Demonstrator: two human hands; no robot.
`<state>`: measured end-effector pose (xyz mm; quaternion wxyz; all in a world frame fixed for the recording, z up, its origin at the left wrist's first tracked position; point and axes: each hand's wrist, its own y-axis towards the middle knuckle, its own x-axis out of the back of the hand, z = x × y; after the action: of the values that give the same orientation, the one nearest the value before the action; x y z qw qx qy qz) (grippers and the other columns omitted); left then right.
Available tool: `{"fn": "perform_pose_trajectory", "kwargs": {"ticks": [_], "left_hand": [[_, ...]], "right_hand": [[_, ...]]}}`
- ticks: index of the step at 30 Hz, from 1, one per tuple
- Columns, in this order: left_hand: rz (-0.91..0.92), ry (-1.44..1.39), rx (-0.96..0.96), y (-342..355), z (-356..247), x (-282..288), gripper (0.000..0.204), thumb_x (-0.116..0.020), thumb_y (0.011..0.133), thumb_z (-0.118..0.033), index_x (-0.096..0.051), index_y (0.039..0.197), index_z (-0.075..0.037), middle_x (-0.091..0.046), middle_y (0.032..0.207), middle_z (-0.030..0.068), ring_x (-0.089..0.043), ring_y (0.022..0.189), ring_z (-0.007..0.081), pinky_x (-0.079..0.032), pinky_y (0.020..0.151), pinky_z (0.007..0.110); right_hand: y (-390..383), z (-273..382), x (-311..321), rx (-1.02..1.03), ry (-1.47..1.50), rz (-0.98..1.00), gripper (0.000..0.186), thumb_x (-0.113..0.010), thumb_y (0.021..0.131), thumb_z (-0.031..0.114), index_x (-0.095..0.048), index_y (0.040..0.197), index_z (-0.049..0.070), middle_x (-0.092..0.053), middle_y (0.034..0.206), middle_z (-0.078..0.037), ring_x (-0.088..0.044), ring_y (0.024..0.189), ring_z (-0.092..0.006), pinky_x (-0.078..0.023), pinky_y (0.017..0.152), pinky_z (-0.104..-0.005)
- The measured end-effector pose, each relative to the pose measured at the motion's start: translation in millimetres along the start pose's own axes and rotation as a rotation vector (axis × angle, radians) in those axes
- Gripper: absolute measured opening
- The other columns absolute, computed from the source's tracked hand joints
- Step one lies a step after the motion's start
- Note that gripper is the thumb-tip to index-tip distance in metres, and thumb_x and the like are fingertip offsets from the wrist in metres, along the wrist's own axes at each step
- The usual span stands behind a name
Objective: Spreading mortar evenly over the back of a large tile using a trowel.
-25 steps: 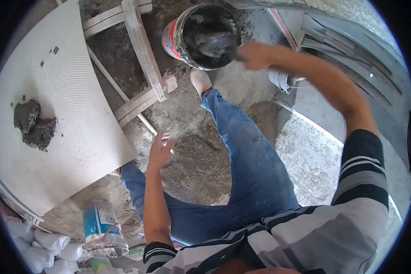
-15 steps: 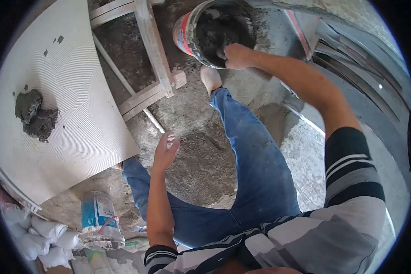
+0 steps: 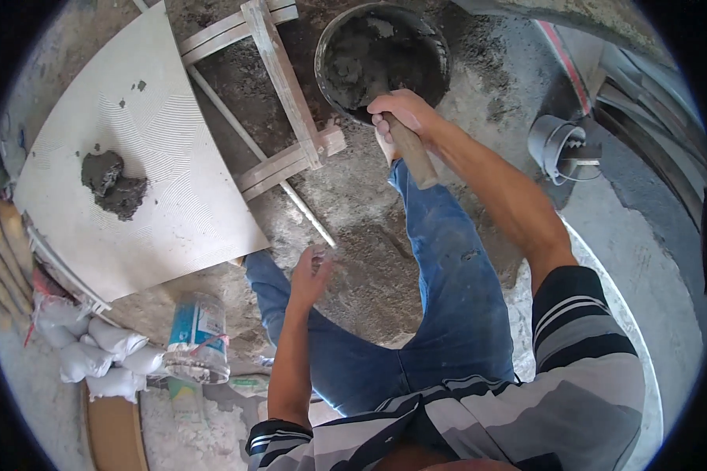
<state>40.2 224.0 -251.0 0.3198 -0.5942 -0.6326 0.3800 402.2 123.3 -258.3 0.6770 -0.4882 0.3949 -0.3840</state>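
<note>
My right hand (image 3: 407, 112) is closed around the thick wooden handle (image 3: 416, 161) of a tool. The tool's other end reaches into a bucket (image 3: 319, 67) of dark grey mortar (image 3: 389, 51), so its head cannot be made out. Over the floor between my legs, my left hand (image 3: 313, 276) is empty, its fingers loosely bent and apart, close to the end of a pale pole (image 3: 302, 206). To the left lies a large pale tile (image 3: 200, 228) with comb-ridged grooves over part of its face. Two joined lumps of mortar (image 3: 114, 187) sit on it.
A wooden frame (image 3: 283, 86) stands between tile and bucket. At the right is a small grey pail (image 3: 546, 145) with a notched trowel (image 3: 580, 153) across its rim. A blue-and-white bucket (image 3: 188, 334) and several white bags (image 3: 118, 337) are at lower left.
My right hand has turned, bringing the tool's wooden handle into clear view with its end toward me. The view has shifted, and the small pail at the right now shows.
</note>
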Motion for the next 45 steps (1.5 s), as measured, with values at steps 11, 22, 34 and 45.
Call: {"fn": "perform_pose_trajectory", "kwargs": {"ticks": [11, 22, 34, 45], "left_hand": [[-0.042, 0.267, -0.013, -14, 10, -6, 0.039, -0.059, 0.081, -0.024, -0.050, 0.114, -0.004, -0.058, 0.102, 0.0137, -0.059, 0.091, 0.0271, -0.046, 0.080, 0.036], [-0.116, 0.317, -0.171, -30, 57, -25, 0.037, -0.059, 0.082, -0.023, -0.049, 0.110, -0.001, -0.055, 0.101, 0.0171, -0.057, 0.094, 0.0308, -0.046, 0.080, 0.038], [0.011, 0.136, -0.079, -14, 71, 36, 0.041, -0.057, 0.081, -0.031, -0.050, 0.109, -0.002, -0.055, 0.106, 0.0168, -0.054, 0.100, 0.0330, -0.043, 0.086, 0.040], [-0.196, -0.171, -0.294, -42, 106, 110, 0.043, -0.058, 0.081, -0.032, -0.049, 0.110, -0.001, -0.054, 0.105, 0.0178, -0.054, 0.100, 0.0322, -0.043, 0.085, 0.040]], "right_hand": [[30, -16, 42, 0.104, 0.017, 0.109, 0.012, -0.060, 0.076, 0.019, -0.052, 0.072, 0.011, -0.049, 0.061, 0.001, -0.046, 0.047, -0.0082, -0.037, 0.039, -0.0216], [-17, -63, -17, 0.325, -0.032, -0.014, 0.012, -0.056, 0.078, 0.016, -0.049, 0.077, 0.006, -0.049, 0.060, -0.003, -0.049, 0.048, -0.0126, -0.041, 0.043, -0.0270], [-68, -101, -5, 0.598, -0.546, -0.346, 0.014, -0.055, 0.078, 0.013, -0.051, 0.089, 0.005, -0.048, 0.066, -0.001, -0.046, 0.055, -0.0093, -0.038, 0.048, -0.0234], [-102, -79, -384, 0.561, -1.055, 0.139, 0.019, -0.052, 0.082, 0.014, -0.053, 0.097, 0.003, -0.050, 0.065, -0.001, -0.048, 0.053, -0.0093, -0.039, 0.044, -0.0253]]}}
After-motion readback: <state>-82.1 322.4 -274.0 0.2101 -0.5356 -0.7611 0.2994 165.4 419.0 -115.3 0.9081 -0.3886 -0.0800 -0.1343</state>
